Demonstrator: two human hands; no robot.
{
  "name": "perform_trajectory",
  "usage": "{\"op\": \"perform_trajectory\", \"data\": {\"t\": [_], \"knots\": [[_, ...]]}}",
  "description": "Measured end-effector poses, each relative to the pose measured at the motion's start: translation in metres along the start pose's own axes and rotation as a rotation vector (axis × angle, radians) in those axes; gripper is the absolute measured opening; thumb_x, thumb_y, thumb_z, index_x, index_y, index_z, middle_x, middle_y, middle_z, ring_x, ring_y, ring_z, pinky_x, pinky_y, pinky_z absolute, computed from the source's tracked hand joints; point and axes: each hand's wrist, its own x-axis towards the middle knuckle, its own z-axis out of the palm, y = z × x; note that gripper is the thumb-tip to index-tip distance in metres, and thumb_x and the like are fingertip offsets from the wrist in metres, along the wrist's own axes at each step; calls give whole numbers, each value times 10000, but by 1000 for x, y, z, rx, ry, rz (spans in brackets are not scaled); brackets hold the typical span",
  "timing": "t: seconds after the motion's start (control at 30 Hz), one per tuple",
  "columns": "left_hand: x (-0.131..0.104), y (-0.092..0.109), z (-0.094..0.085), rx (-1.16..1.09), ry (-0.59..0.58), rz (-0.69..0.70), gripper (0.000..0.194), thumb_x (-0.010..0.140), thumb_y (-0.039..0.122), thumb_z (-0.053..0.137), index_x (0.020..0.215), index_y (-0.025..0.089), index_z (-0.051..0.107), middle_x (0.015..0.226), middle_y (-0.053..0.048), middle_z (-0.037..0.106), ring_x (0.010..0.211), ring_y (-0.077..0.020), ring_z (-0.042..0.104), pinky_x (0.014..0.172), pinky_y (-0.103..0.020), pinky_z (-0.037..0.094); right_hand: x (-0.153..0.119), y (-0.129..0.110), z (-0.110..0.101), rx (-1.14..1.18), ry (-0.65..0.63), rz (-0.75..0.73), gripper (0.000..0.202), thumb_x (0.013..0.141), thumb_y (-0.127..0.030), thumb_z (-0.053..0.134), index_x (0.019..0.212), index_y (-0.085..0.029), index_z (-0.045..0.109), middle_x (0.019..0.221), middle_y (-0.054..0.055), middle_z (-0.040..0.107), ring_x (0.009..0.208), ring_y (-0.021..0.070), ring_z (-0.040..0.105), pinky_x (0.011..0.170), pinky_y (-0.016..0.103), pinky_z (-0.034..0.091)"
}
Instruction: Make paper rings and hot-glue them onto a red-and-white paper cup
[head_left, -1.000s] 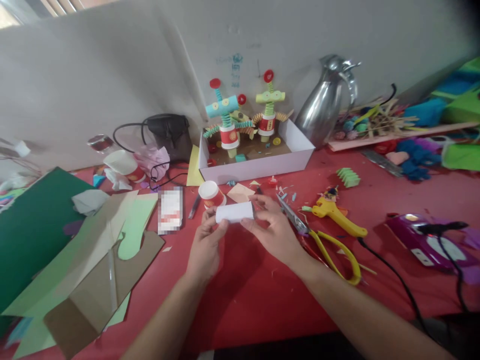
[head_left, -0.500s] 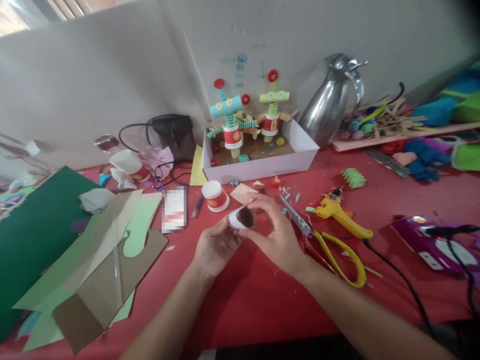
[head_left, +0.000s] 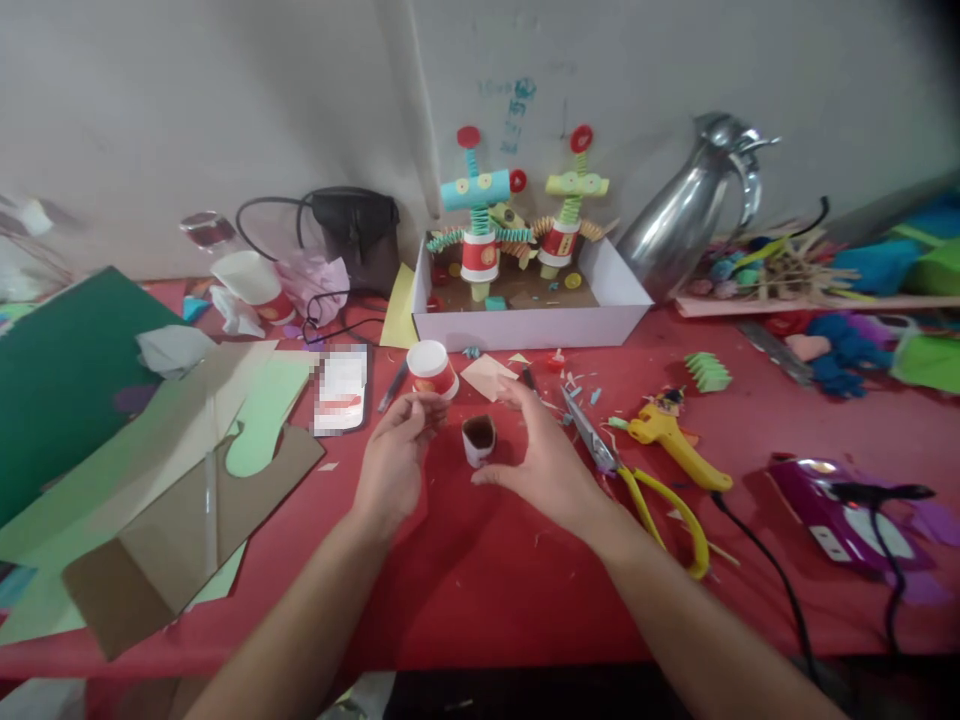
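A small white paper tube, brown inside, stands on the red table between my hands. My right hand curves beside it, thumb and fingers apart, holding nothing. To its left, my left hand is raised with its fingers bent together, just in front of a red and white paper cup standing upside down. Its fingertips overlap the cup's lower edge, and whether they touch it or hold something small is hidden. A beige paper piece lies behind the tube.
Yellow-handled scissors and a yellow glue gun lie right. Behind stand a white box with paper robot figures and a steel jug. Cardboard and a phone lie left; a purple device is far right.
The white tube has gone from between my fingers to standing on the table. My left hand has moved left toward the cup, and my right hand has opened. The camera view has shifted.
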Motion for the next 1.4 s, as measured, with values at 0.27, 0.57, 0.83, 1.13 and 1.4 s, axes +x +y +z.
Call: {"op": "perform_trajectory", "data": {"t": [0.27, 0.57, 0.83, 1.13, 1.4], "knots": [[0, 3, -3, -1, 36, 25, 44, 790, 189, 711, 830, 190, 692, 889, -11, 638, 875, -130, 586, 865, -271, 429, 1, 5, -5, -42, -33, -23, 894, 736, -290, 853, 1485, -390, 375, 1502, 44, 501, 1400, 281, 441, 1148, 516, 387], [-17, 3, 13, 405, -325, 226, 530, 740, 201, 790, 1247, 304, 675, 1357, -51, 639, 1299, -271, 539, 1145, -442, 363, 4, 4, 7, -36, -51, -19, 530, 817, -121, 690, 1314, -246, 557, 1256, 95, 682, 1158, 275, 647, 1003, 487, 504], [-11, -10, 9, 628, -155, 393, 448, 792, 204, 733, 1227, 287, 669, 1192, -57, 706, 1102, -246, 647, 1044, -435, 453, 4, 11, 2, 1, 91, 11, 656, 674, -33, 553, 1298, -223, 487, 1347, 121, 550, 1253, 268, 548, 1033, 470, 477], [-9, 1, 5, 311, 223, 623, 382, 899, 368, 653, 1254, 288, 535, 1289, -61, 555, 1209, -219, 524, 1074, -367, 386, 9, 19, 0, 179, 293, 126, 456, 730, -133, 508, 1175, -229, 525, 1152, 103, 612, 1080, 254, 611, 878, 435, 526], [-9, -4, 4, 370, 80, 529, 258, 876, 403, 652, 1084, 254, 617, 1049, -45, 646, 998, -219, 600, 951, -395, 447, 2, 18, 3, 248, 254, 73, 325, 803, -200, 551, 1126, -236, 559, 1182, 97, 637, 1072, 243, 628, 911, 432, 519]]}}
